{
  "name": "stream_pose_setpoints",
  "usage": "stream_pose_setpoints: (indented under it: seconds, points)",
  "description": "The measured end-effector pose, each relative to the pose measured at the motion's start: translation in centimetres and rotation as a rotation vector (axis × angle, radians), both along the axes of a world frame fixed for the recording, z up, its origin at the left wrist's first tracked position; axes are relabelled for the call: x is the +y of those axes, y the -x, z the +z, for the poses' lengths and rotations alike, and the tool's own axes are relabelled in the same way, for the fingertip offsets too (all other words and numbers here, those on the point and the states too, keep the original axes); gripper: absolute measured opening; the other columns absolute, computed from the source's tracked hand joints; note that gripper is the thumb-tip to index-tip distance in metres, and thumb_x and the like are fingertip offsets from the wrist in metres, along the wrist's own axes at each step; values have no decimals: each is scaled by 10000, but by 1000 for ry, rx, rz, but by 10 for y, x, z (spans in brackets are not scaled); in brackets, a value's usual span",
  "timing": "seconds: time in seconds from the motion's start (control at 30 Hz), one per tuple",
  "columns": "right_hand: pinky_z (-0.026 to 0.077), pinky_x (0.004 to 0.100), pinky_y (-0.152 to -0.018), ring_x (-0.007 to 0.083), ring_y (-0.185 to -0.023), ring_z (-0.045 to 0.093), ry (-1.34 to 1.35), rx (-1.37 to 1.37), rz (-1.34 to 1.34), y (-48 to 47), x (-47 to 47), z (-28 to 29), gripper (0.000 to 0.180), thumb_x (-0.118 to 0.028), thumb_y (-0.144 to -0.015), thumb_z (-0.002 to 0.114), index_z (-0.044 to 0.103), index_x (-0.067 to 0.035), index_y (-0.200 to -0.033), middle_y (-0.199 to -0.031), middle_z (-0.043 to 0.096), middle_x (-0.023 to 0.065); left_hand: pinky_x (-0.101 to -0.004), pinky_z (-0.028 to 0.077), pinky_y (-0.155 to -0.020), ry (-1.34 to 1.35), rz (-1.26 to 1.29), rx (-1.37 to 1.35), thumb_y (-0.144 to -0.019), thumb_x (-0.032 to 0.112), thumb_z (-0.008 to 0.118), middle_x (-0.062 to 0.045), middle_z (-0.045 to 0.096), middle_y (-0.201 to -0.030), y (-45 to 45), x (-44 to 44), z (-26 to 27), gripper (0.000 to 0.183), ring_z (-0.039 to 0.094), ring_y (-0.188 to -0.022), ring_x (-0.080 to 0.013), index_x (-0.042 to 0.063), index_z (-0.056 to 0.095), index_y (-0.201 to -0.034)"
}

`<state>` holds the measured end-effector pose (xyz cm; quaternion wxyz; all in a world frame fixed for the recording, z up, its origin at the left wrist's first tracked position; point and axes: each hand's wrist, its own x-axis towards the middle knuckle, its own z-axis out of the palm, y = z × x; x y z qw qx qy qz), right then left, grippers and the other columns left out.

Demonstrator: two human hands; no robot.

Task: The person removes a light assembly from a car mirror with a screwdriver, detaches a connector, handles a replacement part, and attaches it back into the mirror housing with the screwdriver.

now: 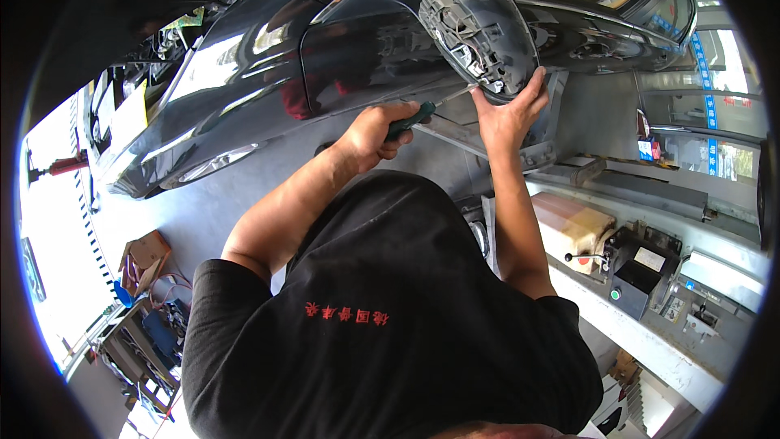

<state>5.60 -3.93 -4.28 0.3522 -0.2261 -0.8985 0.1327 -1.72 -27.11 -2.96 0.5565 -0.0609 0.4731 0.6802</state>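
Observation:
My left hand [381,134] is closed round the dark green handle of a screwdriver [412,121]. Its thin metal shaft reaches up and right to the lower edge of a car's side mirror housing [515,33], where the tip meets or nearly meets white and metal parts. Inside the housing, grey plastic framework and thin wires show. My right hand [509,111] grips the bottom of the housing, thumb on the left and fingers round the right side. The housing stands out from the side of a black car [365,42].
A silver lift arm [457,137] lies below the car's side. At the right, a control box [637,280] with a lever stands on a long metal beam [640,332]. A cardboard box [146,250] and a tool-laden rack [131,341] are at the lower left.

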Motion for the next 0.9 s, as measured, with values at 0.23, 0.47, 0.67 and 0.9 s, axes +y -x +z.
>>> stream_pose_setpoints:
  seconds: [0.23,0.47,0.67,0.9]
  points:
    - [373,561,-1054,488,-1284,396,5,-29,-14,-2,-3,2,1210,-241,-631,939,197,-24,-1561,-1415,336,318,-227,272,-516,136,-61,295,-965,449,621,34,488,-686,-3,2,4,407,345,-587,-57,62,720,-1038]
    - [364,565,-1057,493,-1281,395,36,-30,2,-2,-4,5,1200,-237,-635,938,203,-14,-1557,-1411,334,319,-282,319,-551,153,-58,538,-959,408,640,20,535,-688,-2,1,3,407,420,-623,-84,12,722,-1003]
    - [383,560,-1030,490,-1256,414,-2,-34,-12,-2,-4,3,1213,-238,-627,943,199,-18,-1560,-1400,337,321,-285,371,-585,207,-46,691,-957,357,657,-6,562,-691,-9,1,5,394,469,-648,-93,-30,718,-998]
    - [389,566,-1046,508,-1290,400,38,-32,15,-2,-6,7,1204,-236,-637,944,200,-22,-1559,-1430,322,315,-261,336,-552,41,-159,298,-997,413,565,6,575,-734,15,-10,1,402,409,-593,-79,40,694,-1072]
